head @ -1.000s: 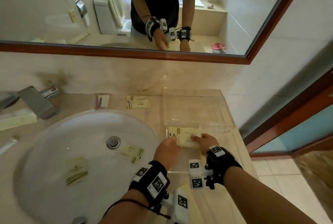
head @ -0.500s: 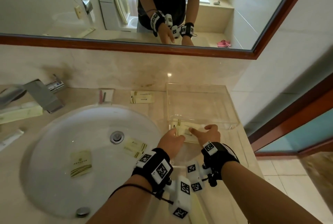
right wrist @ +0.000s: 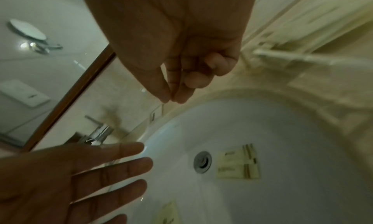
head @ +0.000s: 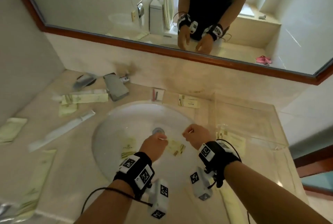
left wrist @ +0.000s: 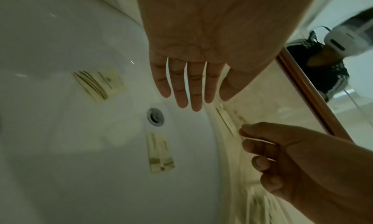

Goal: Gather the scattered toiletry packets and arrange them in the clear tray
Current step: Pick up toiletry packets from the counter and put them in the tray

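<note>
The counter (head: 180, 83) runs along the mirror (head: 90, 7). The sink (head: 115, 128) sits in the middle of it, and the tray (head: 270, 133) is on the right with one packet (head: 232, 140) in its near left corner. Two packets lie in the sink: one (head: 175, 147) just right of the drain (head: 158, 131), the other (head: 128, 147) to its near left. More packets (head: 84, 98) lie scattered on the left counter, and one (head: 189, 101) lies at the far rim.

Both hands hover over the sink, holding nothing. The left hand (left wrist: 201, 52) has its fingers straight and together. The right hand (right wrist: 177, 52) has its fingers loosely curled, the thumb tip meeting a fingertip.

The packets look flat, light and thin. Against smooth, possibly wet porcelain they likely cling and slip, so it seems best to slide a fingertip under an edge or corner and then pinch across the short side.
</note>
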